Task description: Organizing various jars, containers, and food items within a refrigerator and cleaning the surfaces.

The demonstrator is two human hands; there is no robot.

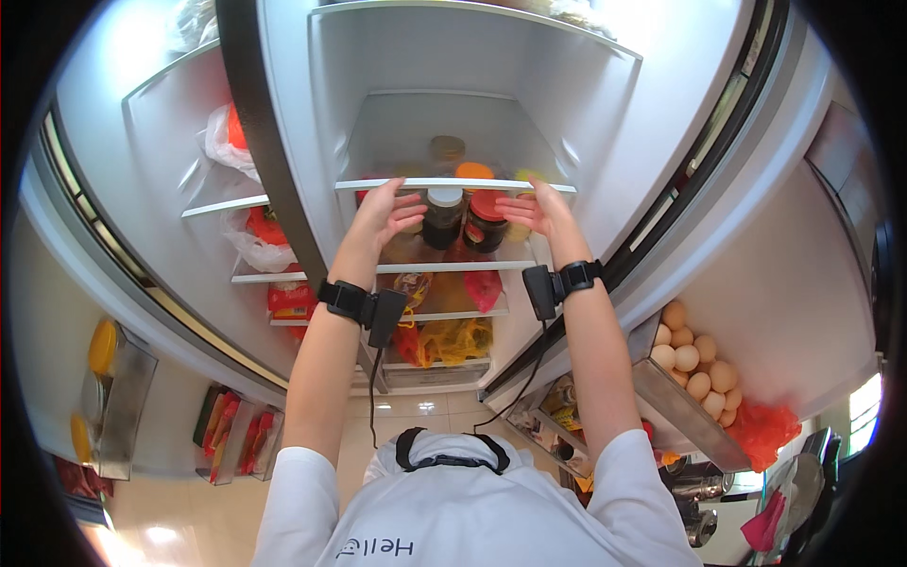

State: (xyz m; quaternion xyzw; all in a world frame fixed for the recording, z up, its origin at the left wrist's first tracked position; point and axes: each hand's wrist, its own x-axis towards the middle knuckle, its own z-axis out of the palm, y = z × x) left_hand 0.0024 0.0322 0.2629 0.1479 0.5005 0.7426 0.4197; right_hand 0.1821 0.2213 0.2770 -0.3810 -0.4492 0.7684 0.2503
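My left hand (390,212) reaches to the front edge of a glass refrigerator shelf (453,185), its thumb overlapping the white trim and its fingers spread inward below it. My right hand (538,210) mirrors it farther right along the same edge. Whether the thumbs touch the trim is hard to tell. Between the hands, on the shelf below, stand a dark jar with a grey-white lid (444,212) and a dark jar with a red lid (486,220). Behind them, an orange lid (475,170) and a dull brownish lid (448,147) show through the glass.
Lower shelves hold a pink bag (484,289) and yellow plastic bags (457,341). A dark divider (262,127) separates the left compartment, with bagged items (266,237). The open right door has a bin of eggs (698,365); the left door carries yellow-lidded jars (103,347). Cables hang from both wrist straps.
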